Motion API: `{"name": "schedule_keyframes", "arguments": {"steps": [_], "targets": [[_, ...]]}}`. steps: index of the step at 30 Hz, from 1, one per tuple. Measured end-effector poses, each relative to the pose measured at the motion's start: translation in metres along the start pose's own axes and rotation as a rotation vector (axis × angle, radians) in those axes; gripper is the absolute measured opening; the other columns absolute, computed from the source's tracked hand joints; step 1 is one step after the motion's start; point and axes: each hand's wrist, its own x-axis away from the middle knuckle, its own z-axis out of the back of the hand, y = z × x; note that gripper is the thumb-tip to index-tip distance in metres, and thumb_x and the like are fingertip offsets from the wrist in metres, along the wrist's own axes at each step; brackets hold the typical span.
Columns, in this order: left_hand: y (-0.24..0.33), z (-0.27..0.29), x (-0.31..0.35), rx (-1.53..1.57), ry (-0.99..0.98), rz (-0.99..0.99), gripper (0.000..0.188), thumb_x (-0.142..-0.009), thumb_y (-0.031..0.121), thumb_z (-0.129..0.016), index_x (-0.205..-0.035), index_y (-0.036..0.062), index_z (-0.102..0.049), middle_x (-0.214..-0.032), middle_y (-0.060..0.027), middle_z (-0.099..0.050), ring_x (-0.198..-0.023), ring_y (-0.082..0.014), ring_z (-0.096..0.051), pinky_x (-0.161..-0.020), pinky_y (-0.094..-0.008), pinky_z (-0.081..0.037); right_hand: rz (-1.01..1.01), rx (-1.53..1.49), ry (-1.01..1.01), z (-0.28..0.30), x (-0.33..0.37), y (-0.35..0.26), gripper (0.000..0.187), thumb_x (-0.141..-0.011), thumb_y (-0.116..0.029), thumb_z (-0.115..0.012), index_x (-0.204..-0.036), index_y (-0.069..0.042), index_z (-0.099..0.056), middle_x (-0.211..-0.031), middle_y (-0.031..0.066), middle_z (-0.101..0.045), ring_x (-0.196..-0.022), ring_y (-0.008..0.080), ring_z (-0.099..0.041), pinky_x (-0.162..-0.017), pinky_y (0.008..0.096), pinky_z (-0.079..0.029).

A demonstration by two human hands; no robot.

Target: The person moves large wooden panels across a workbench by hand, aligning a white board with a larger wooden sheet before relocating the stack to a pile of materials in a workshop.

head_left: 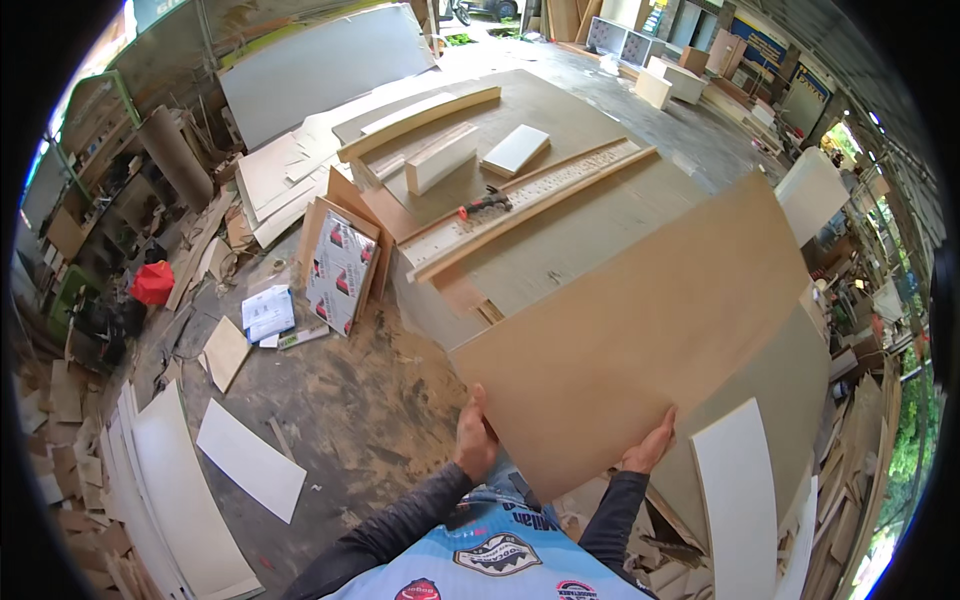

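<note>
A large thin brown board (640, 330) stretches out in front of me, its near edge toward my body. My left hand (475, 435) grips the board's near left edge, the thumb up along it and the other fingers hidden. My right hand (650, 442) holds the near right edge, its fingertips on the top face. Beneath and beyond the board lies a grey worktable sheet (560, 262). On it a long white channel with wooden edges (525, 212) carries a hammer (485, 204) with a red and black handle, plus scattered small bits.
White-faced blocks (516, 150) and a curved wooden strip (420, 120) rest on the table's far part. Left of it, boxed panels (340, 265) lean upright. White curved panels (250, 460) lie on the dusty floor at left; another white strip (735, 500) is at my right, beside wood scraps.
</note>
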Motion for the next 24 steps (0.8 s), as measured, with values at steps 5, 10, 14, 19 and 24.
{"name": "schedule_keyframes", "arguments": {"steps": [5, 10, 14, 19, 24], "targets": [[0.079, 0.001, -0.049, -0.187, 0.279, -0.207, 0.051, -0.1, 0.045, -0.043, -0.128, 0.0037, -0.052, -0.12, -0.0054, -0.06, -0.105, -0.0152, -0.057, -0.089, -0.0291, -0.047, -0.033, -0.113, 0.025, -0.16, -0.002, 0.07, 0.042, -0.098, -0.039, -0.051, -0.104, 0.002, -0.059, -0.1, 0.0095, -0.064, -0.086, 0.0205, -0.062, -0.077, 0.0351, -0.053], [0.186, 0.008, -0.095, -0.58, 0.441, -0.662, 0.051, -0.1, 0.045, -0.043, -0.127, 0.0018, -0.052, -0.118, -0.0062, -0.06, -0.104, -0.0155, -0.057, -0.087, -0.0297, -0.048, -0.121, 0.037, -0.038, -0.267, -0.026, 0.187, 0.041, -0.098, -0.041, -0.051, -0.084, -0.003, -0.056, -0.077, 0.0004, -0.051, -0.074, 0.012, -0.046, -0.069, 0.0283, -0.042], [0.28, -0.005, -0.121, -0.29, 0.617, -0.712, 0.053, -0.1, 0.044, -0.043, -0.128, -0.0003, -0.051, -0.123, -0.0081, -0.059, -0.106, -0.0185, -0.058, -0.09, -0.033, -0.049, -0.168, -0.085, -0.17, -0.389, -0.013, 0.213, 0.035, -0.099, -0.034, -0.05, -0.088, -0.002, -0.054, -0.077, -0.001, -0.05, -0.072, 0.0103, -0.045, -0.068, 0.0277, -0.041], [0.375, 0.031, -0.165, -0.271, 0.658, -0.845, 0.056, -0.1, 0.045, -0.043, -0.131, -0.0022, -0.048, -0.126, -0.0098, -0.057, -0.107, -0.0242, -0.059, -0.091, -0.0358, -0.05, -0.319, -0.028, -0.402, -0.483, -0.002, 0.273, 0.024, -0.096, -0.023, -0.053, -0.094, 0.001, -0.054, -0.087, 0.0018, -0.055, -0.077, 0.0131, -0.05, -0.07, 0.0292, -0.043], [0.479, 0.071, -0.216, -0.349, 0.734, -0.819, 0.059, -0.099, 0.046, -0.044, -0.128, -0.0054, -0.049, -0.125, -0.0118, -0.057, -0.106, -0.0247, -0.059, -0.091, -0.036, -0.049, -0.405, 0.195, -0.431, -0.577, 0.009, 0.353, 0.025, -0.091, -0.021, -0.059, -0.097, 0.003, -0.054, -0.095, 0.0103, -0.06, -0.082, 0.0176, -0.056, -0.074, 0.0316, -0.046]]}}
